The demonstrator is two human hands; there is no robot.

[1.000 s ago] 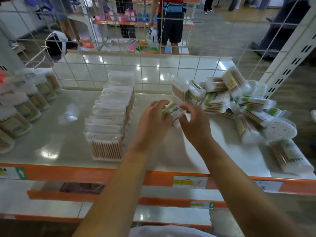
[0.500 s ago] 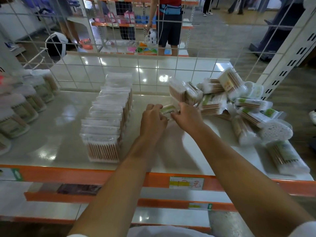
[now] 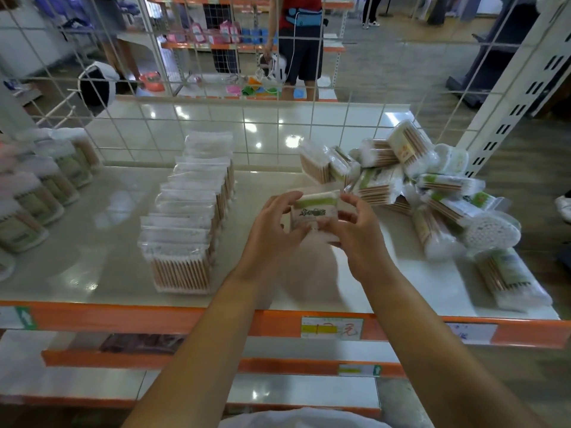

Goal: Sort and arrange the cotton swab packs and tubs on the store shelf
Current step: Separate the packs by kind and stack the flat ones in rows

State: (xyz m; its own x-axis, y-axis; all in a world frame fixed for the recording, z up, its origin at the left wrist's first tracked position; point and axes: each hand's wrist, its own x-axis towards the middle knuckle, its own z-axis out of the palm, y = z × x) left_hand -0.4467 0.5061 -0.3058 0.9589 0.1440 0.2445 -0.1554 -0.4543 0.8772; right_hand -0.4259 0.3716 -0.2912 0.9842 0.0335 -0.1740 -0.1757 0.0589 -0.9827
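**Two hands on one pack, above mid-shelf**

Both of your hands hold a single swab pack (image 3: 315, 215) in the air over the shelf (image 3: 92, 242), between the row (image 3: 188, 217) on its left and the pile (image 3: 411, 193) on its right. Your left hand (image 3: 272, 230) curls round the pack's left edge and your right hand (image 3: 355, 233) pinches its right edge, so neither is loose or empty. You seem to be holding it face up, label toward you, most likely to read it or square it before deciding where it goes.

That row stands upright, pack behind pack, running from the front lip toward the wire grid (image 3: 278, 128); it looks like the finished part. Its neat line leaves bare shelf to its right, a likely spot for the pack you hold. Packs and round tubs in the pile lie tumbled at all angles, so most sorting seems still ahead.

Tall packs (image 3: 46, 193) at far left are blurred and cut by the frame edge; their labels cannot be read. Your fingers cover the held pack's lower corners, and its print is too smeared to make out.
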